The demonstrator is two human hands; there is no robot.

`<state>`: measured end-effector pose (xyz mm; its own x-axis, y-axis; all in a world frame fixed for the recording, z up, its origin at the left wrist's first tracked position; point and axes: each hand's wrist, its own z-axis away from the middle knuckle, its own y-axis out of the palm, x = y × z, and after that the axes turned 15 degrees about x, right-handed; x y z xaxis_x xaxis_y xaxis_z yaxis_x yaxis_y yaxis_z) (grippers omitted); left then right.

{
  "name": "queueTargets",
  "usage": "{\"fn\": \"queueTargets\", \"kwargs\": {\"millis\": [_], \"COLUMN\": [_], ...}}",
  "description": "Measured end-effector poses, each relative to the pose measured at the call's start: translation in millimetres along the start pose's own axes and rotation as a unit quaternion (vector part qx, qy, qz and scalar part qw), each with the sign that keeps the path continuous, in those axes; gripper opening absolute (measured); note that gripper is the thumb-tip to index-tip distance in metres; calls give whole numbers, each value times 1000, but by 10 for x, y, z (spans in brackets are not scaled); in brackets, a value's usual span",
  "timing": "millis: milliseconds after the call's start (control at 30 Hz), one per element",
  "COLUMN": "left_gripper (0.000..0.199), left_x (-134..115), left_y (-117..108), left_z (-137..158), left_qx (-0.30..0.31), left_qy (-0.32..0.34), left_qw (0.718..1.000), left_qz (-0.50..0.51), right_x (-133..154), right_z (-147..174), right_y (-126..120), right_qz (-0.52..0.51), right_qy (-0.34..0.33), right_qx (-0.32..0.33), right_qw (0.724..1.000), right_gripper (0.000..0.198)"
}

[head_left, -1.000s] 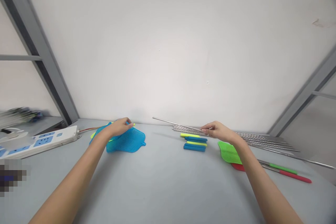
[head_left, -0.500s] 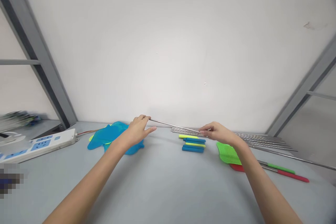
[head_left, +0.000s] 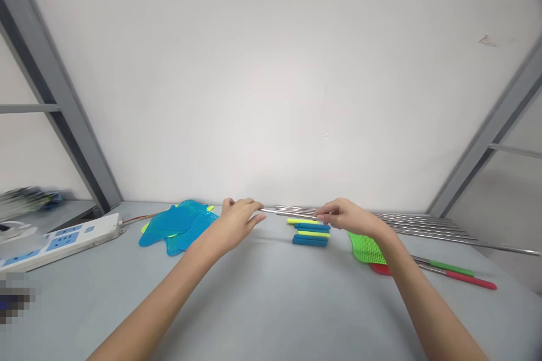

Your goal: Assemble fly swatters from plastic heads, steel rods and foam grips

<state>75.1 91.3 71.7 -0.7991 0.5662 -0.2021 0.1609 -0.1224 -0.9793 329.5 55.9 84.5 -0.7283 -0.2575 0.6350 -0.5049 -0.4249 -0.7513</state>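
A thin metal rod (head_left: 290,214) lies across between my two hands, its left end at the fingertips of my left hand (head_left: 239,223). The left thumb is stretched out a little below that end. My right hand (head_left: 349,217) pinches the rod farther along, and its shaft seems to run on to the right behind my wrist. Just below the rod, several blue and yellow handle grips (head_left: 311,235) lie in a small stack. More metal rods (head_left: 427,225) lie side by side along the wall, partly hidden by my right hand.
Blue and yellow fly swatter heads (head_left: 178,225) are piled at the left, near a white power strip (head_left: 84,240). On the right, a green fly swatter (head_left: 366,248) lies over a red fly swatter (head_left: 470,279). The white wall (head_left: 271,96) borders the grey table (head_left: 271,299).
My left hand has moved right and down with the rod's left end. The rod now lies lower and flatter. The right hand keeps its pinch, shifted slightly left.
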Motion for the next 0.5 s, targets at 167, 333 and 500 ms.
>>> {"fn": "queueTargets", "kwargs": {"millis": [167, 333, 500], "left_gripper": [39, 31, 26], "left_x": [-42, -73, -129], "left_y": [7, -26, -11], "left_z": [14, 12, 40], "left_qx": [37, 1, -4], "left_qy": [17, 55, 51], "left_qw": [999, 998, 999], "left_qz": [29, 43, 7], "right_x": [35, 73, 74], "right_z": [3, 19, 41], "right_y": [15, 22, 36], "right_qz": [11, 23, 32], "right_qy": [6, 12, 19], "right_qx": [3, 3, -9], "right_qw": [1000, 1000, 999], "right_gripper": [32, 33, 33]}}
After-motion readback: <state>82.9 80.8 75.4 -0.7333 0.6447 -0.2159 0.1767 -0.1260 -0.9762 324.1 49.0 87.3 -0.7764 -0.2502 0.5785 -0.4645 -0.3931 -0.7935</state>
